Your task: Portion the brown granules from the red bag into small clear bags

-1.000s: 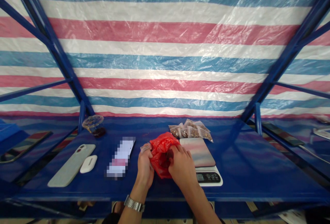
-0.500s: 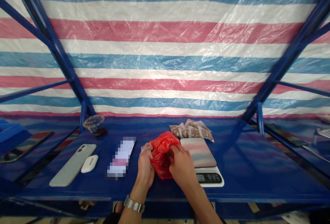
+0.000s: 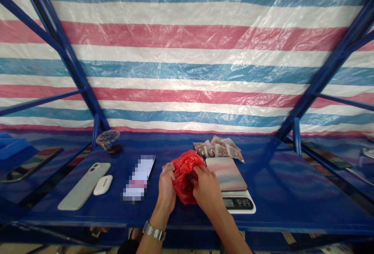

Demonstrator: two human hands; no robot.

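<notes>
A crumpled red plastic bag (image 3: 188, 160) stands near the front of the table, its mouth turned toward me. My left hand (image 3: 167, 187) is closed around the bag's left rim, and a small clear plastic bag (image 3: 168, 167) pokes out above its fingers. At the right side of the mouth, my right hand (image 3: 207, 187) reaches in with curled fingers. Its fingertips are hidden inside, so what they pinch does not show. Just right of this hand lies a kitchen scale (image 3: 226, 174) with a metal plate and a lit display.
Several small zip bags (image 3: 220, 148) of brown bits lie behind the scale. On the left are a lit phone (image 3: 139, 178), a white earbud case (image 3: 103, 185), a pale phone (image 3: 84, 187) and a clear cup (image 3: 109, 143) with dark contents. Blue frame posts (image 3: 318, 71) flank the table.
The whole view has shifted slightly. Both hands keep nearly the same place at the red bag, with the right fingers still inside its mouth.
</notes>
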